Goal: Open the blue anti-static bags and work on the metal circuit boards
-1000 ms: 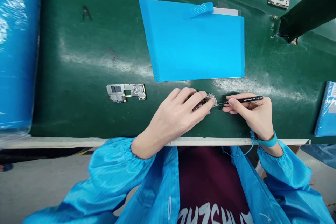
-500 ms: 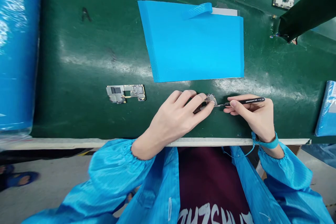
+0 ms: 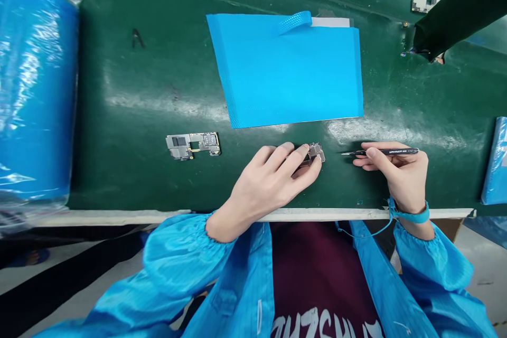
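Observation:
On the green mat near the front edge, my left hand [image 3: 275, 177] grips a small circuit board [image 3: 317, 152] between thumb and fingers. Only the board's right end shows; the rest lies under my fingers. To the right, my right hand [image 3: 400, 169] pinches black tweezers [image 3: 402, 151] whose tips point left. A gap separates those tips from the board. Another circuit board [image 3: 208, 140], with a cut-out in its middle, lies flat to the left of my left hand. A teal wrist strap [image 3: 415, 215] with a cord circles my right wrist.
A bright blue padded envelope [image 3: 293, 74] lies behind my hands. Plastic-wrapped blue packs stand at the left [image 3: 35, 100] and right [image 3: 495, 163] edges. A dark tube-like object [image 3: 459, 10] slants in at upper right, beside a third circuit board [image 3: 422, 0].
My right hand has drawn back to the right, taking the tweezer tips away from the board. My left hand keeps hold of the board. The view has shifted slightly.

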